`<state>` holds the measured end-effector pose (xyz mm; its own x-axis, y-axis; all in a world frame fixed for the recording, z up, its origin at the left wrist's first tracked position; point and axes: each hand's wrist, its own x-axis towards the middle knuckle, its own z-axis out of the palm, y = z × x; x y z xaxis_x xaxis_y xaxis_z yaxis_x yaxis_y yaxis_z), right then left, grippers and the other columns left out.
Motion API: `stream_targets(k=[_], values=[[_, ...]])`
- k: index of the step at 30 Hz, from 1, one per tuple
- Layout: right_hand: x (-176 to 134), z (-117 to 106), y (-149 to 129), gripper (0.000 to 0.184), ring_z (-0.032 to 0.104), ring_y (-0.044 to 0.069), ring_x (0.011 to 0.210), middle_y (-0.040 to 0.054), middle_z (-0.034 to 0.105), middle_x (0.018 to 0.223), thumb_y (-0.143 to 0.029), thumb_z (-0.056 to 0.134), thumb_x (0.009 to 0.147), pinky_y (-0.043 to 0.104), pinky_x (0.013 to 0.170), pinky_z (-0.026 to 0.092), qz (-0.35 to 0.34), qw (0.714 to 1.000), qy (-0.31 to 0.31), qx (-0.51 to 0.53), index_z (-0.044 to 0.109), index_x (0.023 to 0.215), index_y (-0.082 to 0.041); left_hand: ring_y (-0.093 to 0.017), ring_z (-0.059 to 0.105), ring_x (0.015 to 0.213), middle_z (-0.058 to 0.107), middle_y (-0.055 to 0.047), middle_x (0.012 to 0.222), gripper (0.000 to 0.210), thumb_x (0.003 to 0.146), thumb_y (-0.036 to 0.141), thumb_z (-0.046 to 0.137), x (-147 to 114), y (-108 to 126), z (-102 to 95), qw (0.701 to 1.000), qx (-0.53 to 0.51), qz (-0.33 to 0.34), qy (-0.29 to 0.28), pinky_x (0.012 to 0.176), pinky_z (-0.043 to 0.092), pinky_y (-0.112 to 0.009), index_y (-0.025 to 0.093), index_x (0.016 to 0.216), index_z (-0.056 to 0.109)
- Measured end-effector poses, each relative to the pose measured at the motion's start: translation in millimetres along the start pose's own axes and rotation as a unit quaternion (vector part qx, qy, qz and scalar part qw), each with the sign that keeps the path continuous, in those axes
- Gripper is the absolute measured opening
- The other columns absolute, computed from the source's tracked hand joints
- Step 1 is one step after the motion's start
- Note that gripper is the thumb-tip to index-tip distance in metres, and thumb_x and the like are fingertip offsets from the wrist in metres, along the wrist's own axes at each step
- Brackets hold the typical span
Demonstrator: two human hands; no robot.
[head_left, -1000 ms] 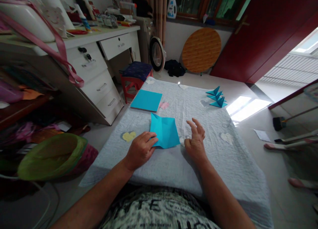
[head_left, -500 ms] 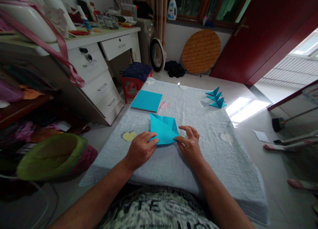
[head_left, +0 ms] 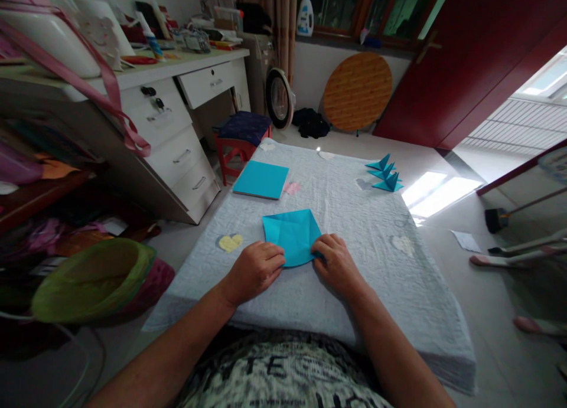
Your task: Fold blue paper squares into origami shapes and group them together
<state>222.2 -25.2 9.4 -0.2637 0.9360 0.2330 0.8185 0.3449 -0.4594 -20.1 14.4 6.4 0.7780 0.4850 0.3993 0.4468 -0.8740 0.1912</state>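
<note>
Pressing down at both near corners, the left hand (head_left: 253, 270) and right hand (head_left: 336, 264) pin a folded blue paper (head_left: 292, 235) between them, fingers curled in a grip, on the grey-covered tabletop (head_left: 381, 266).

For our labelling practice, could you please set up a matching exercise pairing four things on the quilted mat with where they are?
Things:
1. folded blue sheet
2. stack of blue paper
3. finished blue paper shapes
4. yellow heart patch

Places:
A. far right part of the mat
B. just beyond the left hand, on the mat
C. far left part of the mat, near the red stool
D. between the left hand and the right hand, held at its near corners

Pairs: 1-D, 2-C, 3-A, 4-B
</note>
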Motion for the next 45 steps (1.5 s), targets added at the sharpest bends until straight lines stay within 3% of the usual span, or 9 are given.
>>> stream_targets(k=[8,13,20,25,28,31,37,45], values=[[-13,-4,9,0.016,0.056,0.024,0.091,0.0068,0.065,0.095,-0.007,0.055,0.089,0.038,0.085,0.044,0.003,1.0,-0.007,-0.001,0.064,0.089,-0.021,-0.021,0.067,0.088,0.073,-0.004,0.095,0.006,0.087,0.014,0.066,-3,-1,2.7,0.999,-0.012,0.023,0.039,0.077,0.051,-0.033,0.019,0.087,0.062],[-23,-1,10,0.015,0.055,0.022,0.087,0.006,0.065,0.091,-0.01,0.056,0.092,0.037,0.082,0.045,0.019,0.998,0.047,0.037,0.061,0.084,-0.021,-0.021,0.068,0.09,0.074,-0.006,0.097,0.003,0.089,0.021,0.066,-2,-1,3.5,0.997,-0.056,0.009,0.048,0.08,0.052,-0.034,0.019,0.089,0.064],[-22,3,13,0.014,0.056,0.023,0.096,0.0061,0.065,0.098,-0.01,0.06,0.089,0.04,0.089,0.045,0.029,0.994,0.077,0.075,0.068,0.088,-0.022,-0.019,0.069,0.092,0.075,-0.006,0.095,0.007,0.091,0.025,0.065,0,-9,10.1,0.976,-0.185,-0.101,0.061,0.086,0.051,-0.03,0.019,0.091,0.069],[-22,4,16,0.015,0.057,0.023,0.096,0.0057,0.065,0.096,-0.011,0.062,0.087,0.041,0.089,0.045,0.046,0.993,0.073,0.079,0.071,0.086,-0.023,-0.016,0.063,0.076,0.068,-0.001,0.082,0.017,0.089,0.032,0.062,8,-12,3.7,0.939,-0.256,-0.23,0.007,0.07,0.045,-0.026,0.018,0.082,0.067],[-21,4,17,0.015,0.057,0.023,0.094,0.0055,0.065,0.095,-0.01,0.062,0.086,0.04,0.088,0.046,0.056,0.992,0.071,0.091,0.07,0.083,-0.022,-0.013,0.051,0.06,0.055,0.004,0.064,0.027,0.087,0.039,0.059,15,-11,-3.3,0.919,-0.264,-0.292,-0.015,0.059,0.036,-0.025,0.018,0.07,0.058],[-20,1,16,0.015,0.056,0.023,0.094,0.0052,0.064,0.095,-0.01,0.062,0.086,0.039,0.088,0.045,0.06,0.991,0.066,0.098,0.069,0.082,-0.022,-0.012,0.047,0.058,0.048,0.005,0.06,0.03,0.086,0.04,0.057,20,-6,-6.0,0.914,-0.265,-0.307,-0.018,0.058,0.033,-0.025,0.019,0.066,0.05],[-19,-2,15,0.012,0.056,0.022,0.095,0.0048,0.064,0.095,-0.012,0.064,0.087,0.04,0.09,0.043,0.045,0.994,0.05,0.091,0.069,0.084,-0.022,-0.014,0.051,0.061,0.053,0.004,0.063,0.025,0.086,0.038,0.056,15,3,3.4,0.916,-0.24,-0.32,-0.006,0.061,0.034,-0.026,0.019,0.069,0.054],[-17,2,16,0.012,0.055,0.023,0.096,0.0055,0.063,0.097,-0.018,0.061,0.089,0.041,0.088,0.043,0.079,0.993,0.048,0.069,0.069,0.082,-0.023,-0.016,0.056,0.071,0.056,-0.001,0.075,0.023,0.085,0.029,0.061,9,2,11.8,0.936,-0.164,-0.306,0.06,0.068,0.042,-0.029,0.019,0.065,0.053]])
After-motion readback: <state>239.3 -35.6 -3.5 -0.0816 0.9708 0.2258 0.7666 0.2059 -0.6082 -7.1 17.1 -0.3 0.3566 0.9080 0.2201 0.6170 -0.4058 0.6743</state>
